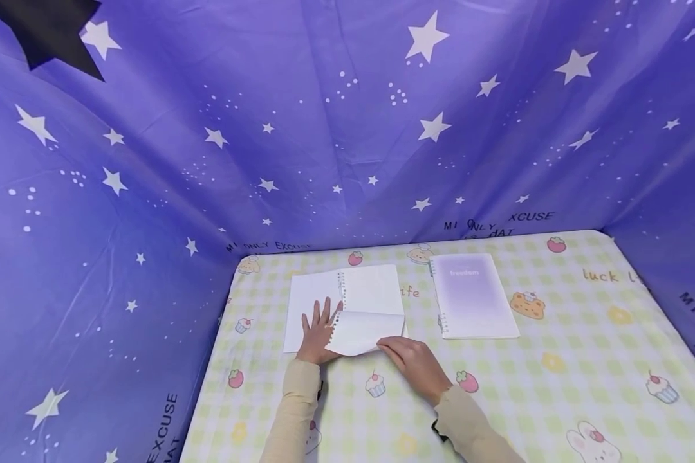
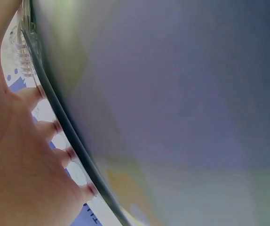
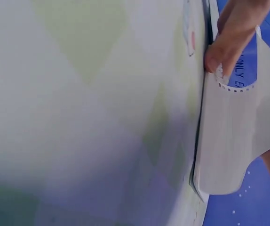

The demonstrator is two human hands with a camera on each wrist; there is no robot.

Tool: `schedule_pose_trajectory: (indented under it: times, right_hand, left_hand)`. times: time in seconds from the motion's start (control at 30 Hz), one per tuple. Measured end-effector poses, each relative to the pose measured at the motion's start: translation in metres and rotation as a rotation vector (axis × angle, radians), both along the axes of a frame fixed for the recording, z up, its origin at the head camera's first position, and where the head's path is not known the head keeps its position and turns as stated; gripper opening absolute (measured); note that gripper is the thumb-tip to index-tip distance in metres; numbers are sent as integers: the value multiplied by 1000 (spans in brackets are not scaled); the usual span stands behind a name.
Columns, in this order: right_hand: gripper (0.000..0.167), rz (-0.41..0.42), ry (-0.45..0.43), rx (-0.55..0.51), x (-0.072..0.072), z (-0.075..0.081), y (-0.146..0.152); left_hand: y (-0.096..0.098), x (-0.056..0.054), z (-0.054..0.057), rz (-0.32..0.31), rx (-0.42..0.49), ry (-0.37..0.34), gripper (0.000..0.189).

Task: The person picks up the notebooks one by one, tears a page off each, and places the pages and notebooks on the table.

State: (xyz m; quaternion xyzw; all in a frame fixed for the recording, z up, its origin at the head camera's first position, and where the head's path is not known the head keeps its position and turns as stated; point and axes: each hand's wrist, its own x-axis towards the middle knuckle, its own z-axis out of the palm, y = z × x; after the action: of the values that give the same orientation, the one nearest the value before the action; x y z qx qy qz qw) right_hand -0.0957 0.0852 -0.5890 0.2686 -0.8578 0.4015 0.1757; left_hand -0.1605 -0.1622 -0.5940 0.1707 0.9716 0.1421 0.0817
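Notebook page (image 1: 366, 331) near purple notebook (image 1: 476, 301)

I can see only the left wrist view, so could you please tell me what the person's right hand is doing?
Observer: The right hand pinches the edge of a curled white page.
Operator: Thank you; could you also tell me what other notebook lies near the open one?
Observer: A closed purple notebook lies to the right of the open notebook.
Operator: Would you kindly say whether anything is printed on its front?
Observer: Yes, it reads "freedom" in pale letters near the top.
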Motion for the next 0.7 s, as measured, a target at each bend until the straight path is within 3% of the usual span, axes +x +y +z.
schedule_pose_trajectory:
  times: [0.1, 0.37, 0.47, 0.7]
  right_hand:
    - [19, 2, 23, -19, 3, 3, 3]
    - [20, 7, 8, -22, 18, 3, 10]
    - [20, 29, -23, -29, 26, 2, 11]
    - [15, 63, -115, -40, 42, 1, 13]
  left_hand:
    - [-1, -2, -1, -11, -9, 9, 78]
    - [1, -7, -13, 63, -19, -43, 66]
    - [2, -7, -12, 80, -3, -63, 73]
    - [5, -6, -4, 93, -3, -67, 70]
